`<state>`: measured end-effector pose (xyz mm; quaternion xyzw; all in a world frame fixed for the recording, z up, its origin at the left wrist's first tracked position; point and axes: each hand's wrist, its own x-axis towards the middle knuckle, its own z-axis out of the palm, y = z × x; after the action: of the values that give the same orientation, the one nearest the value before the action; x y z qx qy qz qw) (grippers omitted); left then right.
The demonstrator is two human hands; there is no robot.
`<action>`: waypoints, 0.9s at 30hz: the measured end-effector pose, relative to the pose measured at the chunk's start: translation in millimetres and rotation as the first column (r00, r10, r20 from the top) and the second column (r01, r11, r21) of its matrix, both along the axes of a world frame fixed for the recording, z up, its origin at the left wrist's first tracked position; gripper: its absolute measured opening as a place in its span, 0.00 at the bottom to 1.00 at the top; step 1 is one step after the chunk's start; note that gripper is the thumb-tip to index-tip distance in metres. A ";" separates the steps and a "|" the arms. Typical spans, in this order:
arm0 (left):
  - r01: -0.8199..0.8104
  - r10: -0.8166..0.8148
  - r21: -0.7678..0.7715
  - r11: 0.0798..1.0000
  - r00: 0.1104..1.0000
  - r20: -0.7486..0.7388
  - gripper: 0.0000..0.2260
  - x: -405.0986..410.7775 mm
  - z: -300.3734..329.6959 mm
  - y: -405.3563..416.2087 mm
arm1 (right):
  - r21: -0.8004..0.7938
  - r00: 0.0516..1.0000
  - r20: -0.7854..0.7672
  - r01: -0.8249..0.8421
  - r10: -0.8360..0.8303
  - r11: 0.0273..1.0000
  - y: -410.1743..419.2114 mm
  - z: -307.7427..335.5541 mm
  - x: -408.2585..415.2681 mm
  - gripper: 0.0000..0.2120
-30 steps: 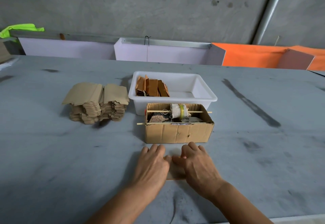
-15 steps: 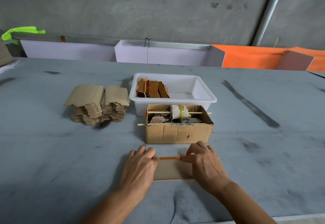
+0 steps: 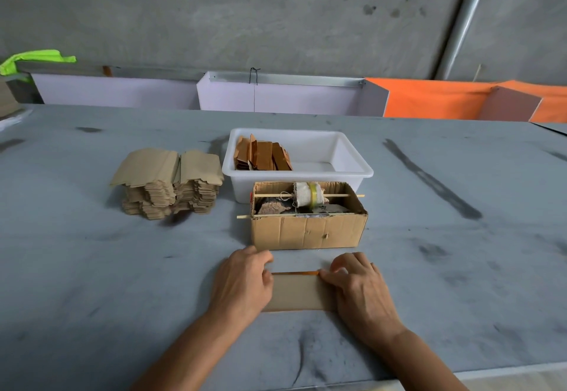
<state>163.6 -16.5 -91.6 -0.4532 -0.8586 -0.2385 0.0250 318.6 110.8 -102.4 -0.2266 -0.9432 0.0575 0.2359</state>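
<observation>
A flat tan cardboard piece point(image 3: 296, 292) lies on the grey table in front of me, with an orange strip along its far edge. My left hand point(image 3: 242, 283) covers its left end, fingers curled over the far corner. My right hand point(image 3: 359, 289) covers its right end, fingertips and thumb pinching the far edge by the orange strip. The ends of the piece are hidden under my hands.
Just beyond my hands stands an open cardboard box point(image 3: 306, 232) holding a string spool point(image 3: 306, 194) on a stick. Behind it is a white tub point(image 3: 352, 157) with folded brown pieces point(image 3: 262, 154). A stack of flat cardboard blanks point(image 3: 168, 181) sits to the left. The table's front edge point(image 3: 506, 372) is near.
My hands have slid apart along the cardboard piece, from touching at its middle to its two ends, uncovering its face and orange far edge. The piece has stayed flat on the table.
</observation>
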 end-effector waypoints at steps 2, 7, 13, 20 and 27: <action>0.021 -0.019 -0.027 0.999 0.998 0.061 0.05 -4.0 1.1 4.2 | 0.017 0.999 -0.046 -0.008 0.009 1.000 0.1 -1.5 0.8 0.12; 0.028 -0.018 -0.069 0.997 0.990 0.142 0.01 -11.7 1.8 8.8 | -0.004 0.997 -0.069 -0.020 0.019 1.000 0.9 -3.3 0.7 0.13; 0.040 -0.016 -0.112 0.993 0.978 0.208 0.04 -13.1 4.1 10.7 | -0.148 0.988 -0.152 -0.038 0.015 0.988 3.6 -4.2 1.4 0.16; 0.049 -0.025 -0.132 0.990 0.984 0.175 0.06 -10.4 7.2 9.8 | -0.241 0.982 -0.187 -0.051 0.006 0.969 5.2 -4.7 3.3 0.13; 0.137 -0.132 -0.026 0.990 0.981 0.141 0.07 -4.3 14.7 7.9 | -0.280 0.982 -0.190 -0.031 -0.024 0.960 7.5 -5.5 3.7 0.12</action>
<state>159.3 -8.6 -76.9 -0.4927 -0.8298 -0.2553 -0.0590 322.3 118.3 -107.9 -0.2497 -0.8988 0.2130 0.2907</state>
